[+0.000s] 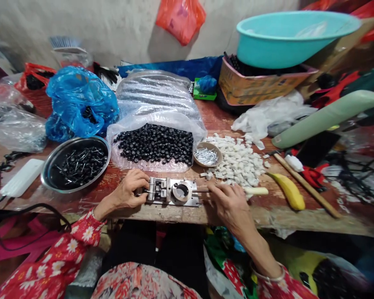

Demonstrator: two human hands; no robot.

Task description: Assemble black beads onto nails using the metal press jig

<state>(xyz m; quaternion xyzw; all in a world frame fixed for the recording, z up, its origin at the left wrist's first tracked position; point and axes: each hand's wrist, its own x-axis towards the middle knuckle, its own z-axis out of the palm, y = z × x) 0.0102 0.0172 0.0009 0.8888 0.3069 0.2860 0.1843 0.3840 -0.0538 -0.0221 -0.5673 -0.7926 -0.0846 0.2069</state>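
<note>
At the table's front edge lies a small metal jig (162,192) with a round ring (181,191) on its plate. My left hand (131,189) is at its left end, thumb and fingers curled together round something dark and small that they mostly hide. A brown rod (202,190) runs out from the jig's right side. My right hand (230,203) is closed over this rod from above, and a pale handle end (258,191) sticks out beyond the fingers. Behind the jig, a clear plastic bag (120,160) lies open with many round black caps (156,143).
A metal bowl (45,178) of black-headed pins stands left. A small bowl (202,164) of metal pins sits beside a heap of white plastic pieces (241,162). Right of these lie a yellow banana-shaped thing (288,192) and a hammer (308,187). A blue bag (81,99) stands behind.
</note>
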